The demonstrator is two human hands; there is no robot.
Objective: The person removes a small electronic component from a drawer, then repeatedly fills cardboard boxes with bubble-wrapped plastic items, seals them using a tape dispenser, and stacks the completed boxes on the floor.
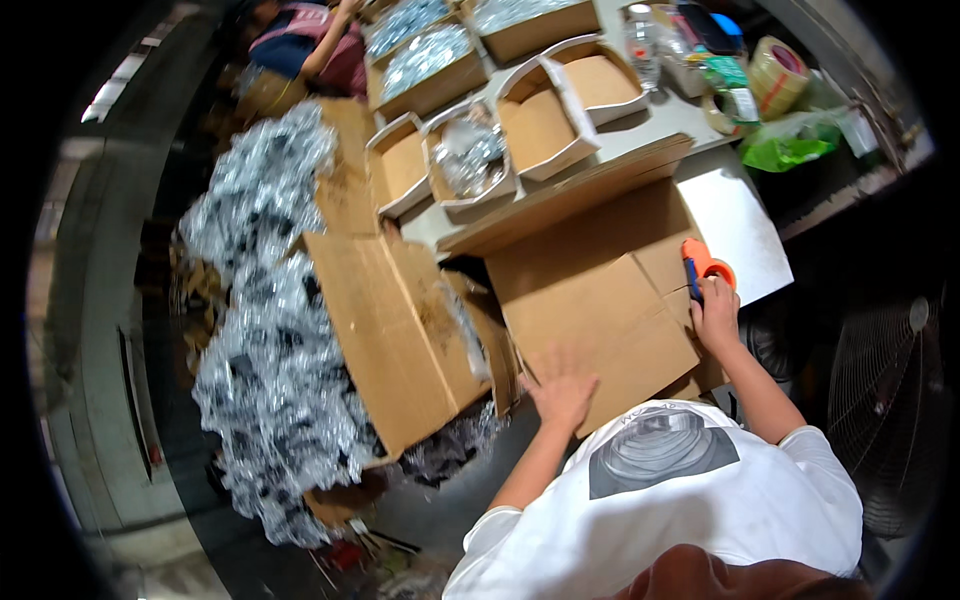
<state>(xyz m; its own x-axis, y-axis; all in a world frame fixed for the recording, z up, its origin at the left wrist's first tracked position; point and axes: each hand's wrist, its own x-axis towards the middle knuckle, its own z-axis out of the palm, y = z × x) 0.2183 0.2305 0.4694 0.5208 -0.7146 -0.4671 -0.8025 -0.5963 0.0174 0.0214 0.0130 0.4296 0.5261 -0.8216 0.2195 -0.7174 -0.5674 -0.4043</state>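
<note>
In front of me on the table lies a large brown cardboard box [590,290], its far flap raised. My left hand [562,388] rests on its near-left part with the fingers spread, slightly blurred. At the right side of the box, my right hand [715,312] grips an orange tape dispenser [700,262] with a blue part along its left side. The dispenser sits at the box's right edge, and my fingers partly cover it.
Left of me stand open cartons [390,340] and heaped clear plastic-wrapped pieces [290,380]. Small white-edged trays [545,115] line the far table. A water bottle [642,45], tape rolls [778,72] and a green bag [790,145] lie far right. A fan [890,400] stands right; another person [310,45] works far left.
</note>
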